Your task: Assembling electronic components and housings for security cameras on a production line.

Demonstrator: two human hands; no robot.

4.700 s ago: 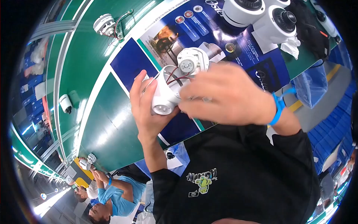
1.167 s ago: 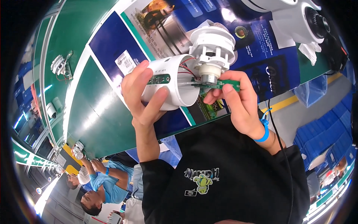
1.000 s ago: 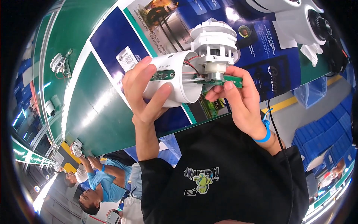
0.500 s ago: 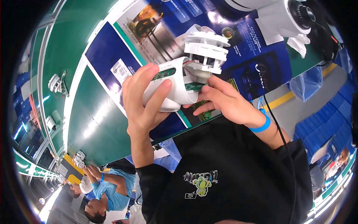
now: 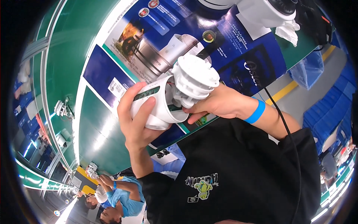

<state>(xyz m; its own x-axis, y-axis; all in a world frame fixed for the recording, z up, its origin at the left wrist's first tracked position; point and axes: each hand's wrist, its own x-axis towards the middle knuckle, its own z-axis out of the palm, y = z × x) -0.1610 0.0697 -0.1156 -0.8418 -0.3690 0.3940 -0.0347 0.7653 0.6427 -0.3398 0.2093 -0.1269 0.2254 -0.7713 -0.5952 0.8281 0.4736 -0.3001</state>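
My left hand (image 5: 135, 121) wraps round a white cylindrical plastic housing (image 5: 159, 108), its fingers spread along the outer wall. Through a long slot in that wall, a green circuit board (image 5: 147, 95) shows. At the housing's open right end sits a white ribbed plastic mechanism (image 5: 197, 76), tilted, with thin wires running between the two parts. My right hand (image 5: 220, 101) grips the mechanism's lower right side. Its fingertips are partly hidden behind the mechanism and the housing's rim.
A flattened blue printed carton (image 5: 227, 56) covers the green table (image 5: 99, 127). Beyond it stand a white rounded device (image 5: 266, 13) and crumpled white tissue (image 5: 288, 33). Another white mechanism (image 5: 64, 109) lies at the left. A co-worker (image 5: 125, 198) handles a similar part. A black cable (image 5: 278, 110) crosses my right forearm.
The mechanism has tipped over and come down against the housing's open end. My right hand has shifted from below it to its side. The housing has moved slightly left and nearer me.
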